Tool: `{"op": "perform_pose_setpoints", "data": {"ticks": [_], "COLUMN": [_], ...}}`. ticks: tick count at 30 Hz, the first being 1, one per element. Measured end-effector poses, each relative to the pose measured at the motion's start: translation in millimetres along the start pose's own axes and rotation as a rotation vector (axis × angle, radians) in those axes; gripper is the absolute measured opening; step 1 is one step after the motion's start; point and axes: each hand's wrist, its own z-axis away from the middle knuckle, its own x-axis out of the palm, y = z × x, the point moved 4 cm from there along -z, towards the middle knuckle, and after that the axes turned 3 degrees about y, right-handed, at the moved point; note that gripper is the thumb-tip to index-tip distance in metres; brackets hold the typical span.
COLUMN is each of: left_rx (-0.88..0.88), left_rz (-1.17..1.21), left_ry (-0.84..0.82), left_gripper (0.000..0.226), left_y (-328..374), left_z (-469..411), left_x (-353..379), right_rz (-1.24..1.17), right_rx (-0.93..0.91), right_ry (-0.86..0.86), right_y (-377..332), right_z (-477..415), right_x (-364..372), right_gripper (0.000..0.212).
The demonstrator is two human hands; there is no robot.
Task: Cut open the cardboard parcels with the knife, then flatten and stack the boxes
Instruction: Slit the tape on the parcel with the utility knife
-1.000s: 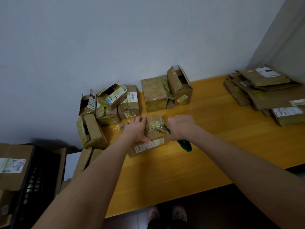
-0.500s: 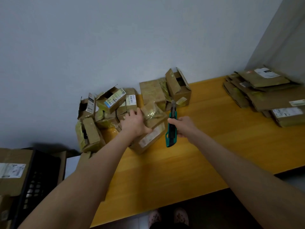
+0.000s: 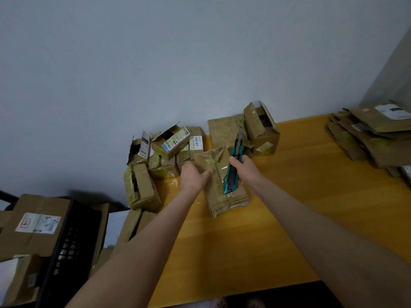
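Dim, flat indoor light, faint glare on the glossy yellow wooden counter (image 3: 311,196) and the taped brown cardboard parcel (image 3: 219,196), dark shadow low on the grey wall (image 3: 93,194), wide-angle bending at edges, soft detail.

Grey wall (image 3: 200,63), yellow table (image 3: 322,174), black crate (image 3: 66,241)

Table (image 3: 289,218): parcel (image 3: 224,196) at middle, left hand (image 3: 193,177) gripping its left edge, right hand (image 3: 245,172) holding knife (image 3: 231,180) over it. Opened boxes (image 3: 169,147) behind and left, against wall (image 3: 200,63). Flattened stack (image 3: 373,138) at far right. Crate (image 3: 66,245) beside table's left end, lower.
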Motion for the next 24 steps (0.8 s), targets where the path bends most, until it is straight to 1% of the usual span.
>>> {"op": "perform_pose_setpoints", "data": {"ticks": [1,2,3,4,6,8,10,12,13,14,16,17,19,21,24], "left_rx": [0.009,0.027,0.053,0.070,0.075,0.022,-0.001,0.030,0.052,0.072,0.107,0.117,0.127,0.136,0.153], "left_rz": [0.011,-0.009,-0.058,-0.120,-0.175,-0.142,-0.120,-0.143,-0.168,-0.203,-0.276,-0.299,-0.312,-0.317,-0.319], "left_ry": [0.025,0.035,0.027,-0.004,-0.082,-0.157,-0.145,-0.097,-0.077,-0.069,-0.068,-0.067,-0.053,-0.033,-0.015], "left_gripper": [0.070,0.080,0.090,0.094,0.086,0.071,0.062,0.059,0.058,0.056,0.053,0.051,0.047,0.044,0.041], "left_y": [-0.5,1.5,4.5,6.5,6.7,4.4,3.5,4.4,4.8,5.4,6.9,7.3,8.1,9.3,11.5], "left_z": [-4.0,-6.5,-8.8,-12.0,-20.9,-27.9,-31.0,-31.3,-31.8,-32.1,-32.3,-32.2,-31.2,-29.9,-28.0], "left_x": [-3.0,-5.4,-7.3,-7.5,-5.9,-4.5,-4.3,-4.1,-4.4,-4.8,-6.2,-6.7,-7.1,-6.2,-4.0], "right_rz": [0.035,0.080,0.122,0.154,0.190,0.267,0.421,0.569,0.637,0.724,0.935,1.031,1.183,1.294,1.380], "right_rx": [-0.024,-0.042,-0.054,-0.061,-0.065,-0.086,-0.131,-0.185,-0.218,-0.261,-0.349,-0.383,-0.434,-0.461,-0.466], "right_ry": [0.001,0.000,-0.003,-0.005,-0.011,-0.019,0.039,0.104,0.096,0.073,0.043,0.043,0.044,0.024,-0.009], "right_y": [1.1,2.2,3.1,4.1,6.1,7.1,8.7,7.0,4.8,1.9,-5.5,-10.0,-17.0,-19.9,-16.1], "right_z": [-3.0,-4.6,-5.6,-6.6,-8.4,-9.6,-11.5,-7.4,-2.8,2.5,13.9,19.7,29.3,37.4,43.3], "right_x": [1.6,2.9,3.9,4.6,4.3,2.9,-3.5,-11.5,-14.0,-14.9,-14.6,-13.6,-8.9,-3.0,3.9], "right_gripper": [0.020,0.020,0.021,0.022,0.024,0.026,0.024,0.021,0.022,0.028,0.049,0.052,0.048,0.038,0.022]}}
